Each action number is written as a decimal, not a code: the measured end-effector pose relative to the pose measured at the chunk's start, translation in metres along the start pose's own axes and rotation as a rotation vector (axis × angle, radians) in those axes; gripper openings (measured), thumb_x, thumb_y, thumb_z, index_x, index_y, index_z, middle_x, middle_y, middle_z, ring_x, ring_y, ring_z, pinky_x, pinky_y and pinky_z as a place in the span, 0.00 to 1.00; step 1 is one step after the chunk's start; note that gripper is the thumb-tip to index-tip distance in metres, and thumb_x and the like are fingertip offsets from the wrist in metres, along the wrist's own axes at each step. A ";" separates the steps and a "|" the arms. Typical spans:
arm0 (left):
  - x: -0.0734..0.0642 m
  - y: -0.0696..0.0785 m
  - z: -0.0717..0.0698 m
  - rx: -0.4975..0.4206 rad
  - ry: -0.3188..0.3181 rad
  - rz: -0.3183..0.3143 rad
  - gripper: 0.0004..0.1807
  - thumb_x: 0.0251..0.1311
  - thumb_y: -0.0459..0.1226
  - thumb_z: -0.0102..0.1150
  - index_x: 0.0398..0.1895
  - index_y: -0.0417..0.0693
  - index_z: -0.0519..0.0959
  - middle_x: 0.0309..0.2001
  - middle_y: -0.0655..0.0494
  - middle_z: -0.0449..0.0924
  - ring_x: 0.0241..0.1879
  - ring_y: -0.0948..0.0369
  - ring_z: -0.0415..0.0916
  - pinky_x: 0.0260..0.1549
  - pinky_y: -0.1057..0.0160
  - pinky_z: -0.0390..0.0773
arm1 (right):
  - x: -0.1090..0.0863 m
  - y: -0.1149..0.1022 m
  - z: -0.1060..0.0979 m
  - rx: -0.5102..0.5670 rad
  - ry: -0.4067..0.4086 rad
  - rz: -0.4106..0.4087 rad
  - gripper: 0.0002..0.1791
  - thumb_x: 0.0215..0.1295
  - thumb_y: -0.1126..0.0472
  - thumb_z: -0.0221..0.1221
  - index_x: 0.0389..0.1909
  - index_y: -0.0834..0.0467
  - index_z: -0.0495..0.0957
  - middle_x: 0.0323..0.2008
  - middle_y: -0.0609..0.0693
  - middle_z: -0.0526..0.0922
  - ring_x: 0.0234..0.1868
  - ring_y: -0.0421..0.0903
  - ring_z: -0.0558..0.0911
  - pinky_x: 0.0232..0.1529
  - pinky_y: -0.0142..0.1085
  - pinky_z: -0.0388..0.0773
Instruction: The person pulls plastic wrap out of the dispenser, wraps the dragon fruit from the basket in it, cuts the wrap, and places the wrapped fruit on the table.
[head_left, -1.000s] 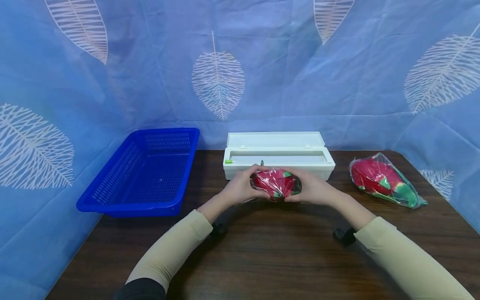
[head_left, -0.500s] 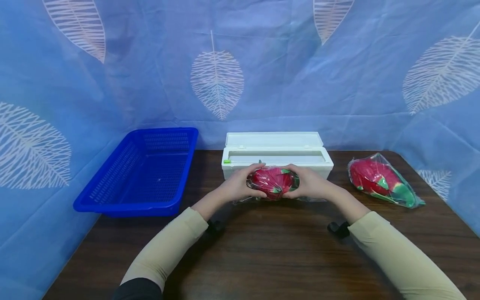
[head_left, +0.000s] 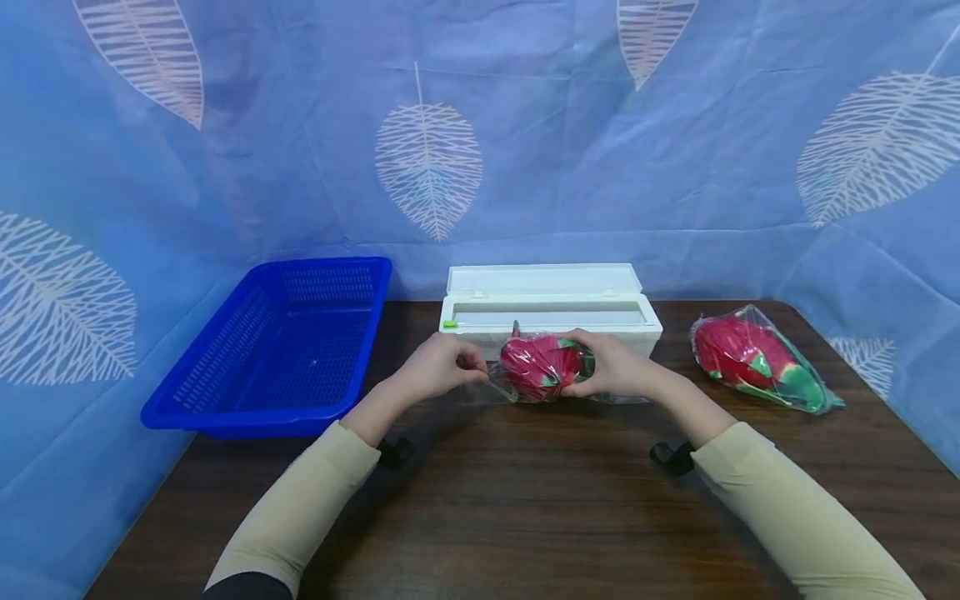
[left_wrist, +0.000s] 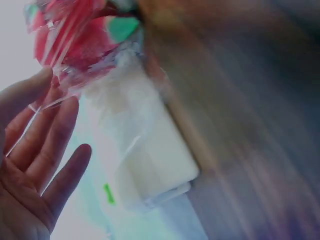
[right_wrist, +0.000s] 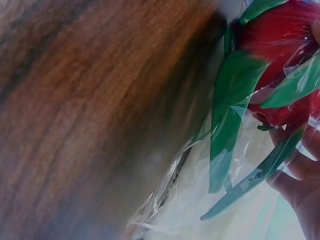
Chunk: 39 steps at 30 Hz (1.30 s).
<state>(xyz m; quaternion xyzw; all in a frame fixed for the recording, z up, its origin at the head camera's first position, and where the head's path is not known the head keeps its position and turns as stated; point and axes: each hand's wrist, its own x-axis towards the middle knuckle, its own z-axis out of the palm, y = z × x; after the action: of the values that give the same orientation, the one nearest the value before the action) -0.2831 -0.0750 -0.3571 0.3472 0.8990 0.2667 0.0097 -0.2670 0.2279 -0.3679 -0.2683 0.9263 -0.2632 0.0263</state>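
A red dragon fruit (head_left: 538, 367) with green scales, wrapped in clear cling film, is between my two hands in front of a white cling film dispenser (head_left: 547, 337). My right hand (head_left: 618, 365) grips the fruit's right end; its green scale tips (right_wrist: 230, 125) show under film in the right wrist view. At the left side, my left hand (head_left: 438, 367) pinches the loose edge of the cling film (head_left: 491, 390) between thumb and fingers, apart from the fruit. The left wrist view is blurred, with film strands at the left fingertips (left_wrist: 70, 107).
The dispenser's lid (head_left: 540, 279) stands raised; a green slider (head_left: 450, 324) sits at its left. On the left is a blue plastic basket (head_left: 262, 421). Another film-wrapped dragon fruit (head_left: 757, 358) lies at the right of the dark wooden table (head_left: 540, 500). A blue leaf-patterned cloth hangs behind.
My left hand has let go of the dragon fruit's left side and moved left, now pinching the film edge. My right hand keeps its grip on the fruit.
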 end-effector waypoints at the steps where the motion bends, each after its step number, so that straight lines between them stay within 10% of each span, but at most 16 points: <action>1: 0.001 0.000 -0.002 0.013 0.023 0.019 0.02 0.58 0.38 0.68 0.31 0.51 0.87 0.27 0.66 0.82 0.26 0.68 0.74 0.29 0.68 0.76 | 0.000 0.000 0.000 -0.001 -0.002 0.000 0.46 0.50 0.51 0.74 0.68 0.59 0.64 0.55 0.57 0.78 0.56 0.55 0.76 0.51 0.52 0.76; 7: 0.012 0.005 0.003 0.045 0.180 0.062 0.03 0.58 0.36 0.68 0.34 0.50 0.88 0.28 0.61 0.77 0.27 0.64 0.72 0.28 0.68 0.74 | -0.001 0.001 0.002 -0.005 -0.005 -0.009 0.46 0.49 0.52 0.74 0.68 0.59 0.65 0.55 0.57 0.77 0.56 0.56 0.76 0.52 0.53 0.76; 19: 0.019 0.012 0.025 -0.344 0.292 -0.123 0.05 0.57 0.34 0.68 0.35 0.45 0.83 0.32 0.55 0.83 0.31 0.61 0.82 0.27 0.68 0.80 | 0.000 0.005 -0.002 0.041 -0.055 -0.022 0.47 0.49 0.50 0.75 0.69 0.56 0.64 0.56 0.56 0.76 0.56 0.55 0.75 0.53 0.53 0.75; 30: 0.015 0.010 0.029 -0.152 0.089 -0.047 0.29 0.57 0.50 0.68 0.62 0.57 0.75 0.47 0.57 0.81 0.43 0.60 0.77 0.29 0.67 0.78 | 0.008 -0.001 -0.005 0.030 -0.085 -0.012 0.48 0.47 0.50 0.76 0.69 0.56 0.65 0.57 0.55 0.76 0.55 0.54 0.76 0.52 0.52 0.76; 39: 0.013 0.017 0.032 -0.136 0.160 -0.060 0.26 0.55 0.44 0.71 0.58 0.52 0.80 0.52 0.55 0.81 0.44 0.58 0.79 0.30 0.69 0.78 | 0.012 -0.003 -0.009 0.036 -0.098 0.010 0.46 0.50 0.53 0.74 0.70 0.58 0.64 0.58 0.58 0.75 0.55 0.55 0.75 0.50 0.51 0.78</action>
<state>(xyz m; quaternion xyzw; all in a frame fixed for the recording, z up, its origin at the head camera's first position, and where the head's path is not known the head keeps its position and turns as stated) -0.2761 -0.0409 -0.3737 0.2962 0.8867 0.3536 -0.0308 -0.2770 0.2240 -0.3574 -0.2759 0.9203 -0.2663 0.0777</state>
